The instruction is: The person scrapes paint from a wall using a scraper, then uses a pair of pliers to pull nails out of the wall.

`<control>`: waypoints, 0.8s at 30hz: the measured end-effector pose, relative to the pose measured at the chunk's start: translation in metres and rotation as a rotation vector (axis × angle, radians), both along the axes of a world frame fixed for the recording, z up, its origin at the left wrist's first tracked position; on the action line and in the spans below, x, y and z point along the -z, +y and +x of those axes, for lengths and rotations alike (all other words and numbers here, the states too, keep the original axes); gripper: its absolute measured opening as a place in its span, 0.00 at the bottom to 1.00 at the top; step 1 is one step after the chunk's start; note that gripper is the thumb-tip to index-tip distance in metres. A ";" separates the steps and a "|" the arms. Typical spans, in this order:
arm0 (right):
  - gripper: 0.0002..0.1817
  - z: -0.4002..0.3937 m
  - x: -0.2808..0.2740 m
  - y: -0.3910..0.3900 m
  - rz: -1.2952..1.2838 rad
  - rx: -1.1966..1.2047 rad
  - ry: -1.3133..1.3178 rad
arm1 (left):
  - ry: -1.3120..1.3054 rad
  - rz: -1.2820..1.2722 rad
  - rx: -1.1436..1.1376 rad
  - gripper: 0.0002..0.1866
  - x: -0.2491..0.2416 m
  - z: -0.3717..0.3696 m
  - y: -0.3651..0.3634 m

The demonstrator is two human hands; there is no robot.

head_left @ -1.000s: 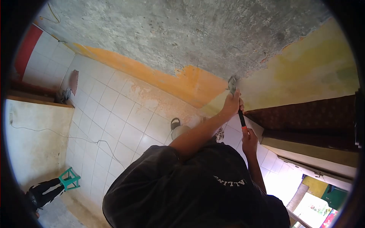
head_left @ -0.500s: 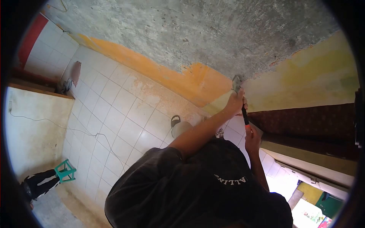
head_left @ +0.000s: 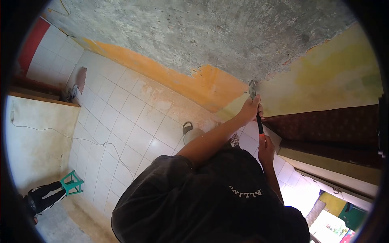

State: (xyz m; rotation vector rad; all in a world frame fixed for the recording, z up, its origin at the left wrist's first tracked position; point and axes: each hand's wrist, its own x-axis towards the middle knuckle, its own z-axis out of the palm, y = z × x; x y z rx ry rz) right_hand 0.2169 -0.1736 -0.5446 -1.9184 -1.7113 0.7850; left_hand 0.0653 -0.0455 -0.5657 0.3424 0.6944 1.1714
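A long-handled tool with a black shaft, an orange-red band and a grey metal head points up at the wall. My left hand grips it just below the head. Lower down, my right hand is closed around the handle near the orange-red band. The head touches or nearly touches the wall where bare grey plaster, orange paint and yellow-green paint come close together. Its exact contact with the surface is too small to tell.
Dusty white tiles cover the floor, crossed by a thin cable. A green stool stands beside another person's legs at lower left. Dark brown patterned material is at right, above a pale ledge.
The lower end of the tool and my right hand have shifted slightly left. My left hand keeps its hold near the head. The view has shifted a little.
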 end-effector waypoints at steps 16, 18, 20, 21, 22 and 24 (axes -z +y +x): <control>0.22 -0.001 0.011 -0.002 -0.009 -0.048 0.103 | -0.005 0.022 -0.119 0.26 0.020 0.010 0.004; 0.21 -0.005 0.008 0.003 0.010 -0.070 0.078 | 0.053 0.008 -0.148 0.26 0.018 0.009 0.005; 0.21 -0.013 0.005 0.012 0.120 -0.145 0.040 | 0.078 0.046 -0.215 0.26 0.017 -0.002 0.012; 0.21 -0.019 0.002 0.020 0.121 -0.158 0.040 | 0.107 0.080 -0.283 0.26 0.017 -0.010 0.016; 0.21 -0.025 -0.001 0.026 0.120 -0.156 0.041 | 0.109 0.080 -0.281 0.26 0.016 -0.019 0.020; 0.20 -0.038 -0.007 0.038 0.099 -0.183 0.092 | 0.090 0.024 -0.318 0.26 0.013 -0.037 0.029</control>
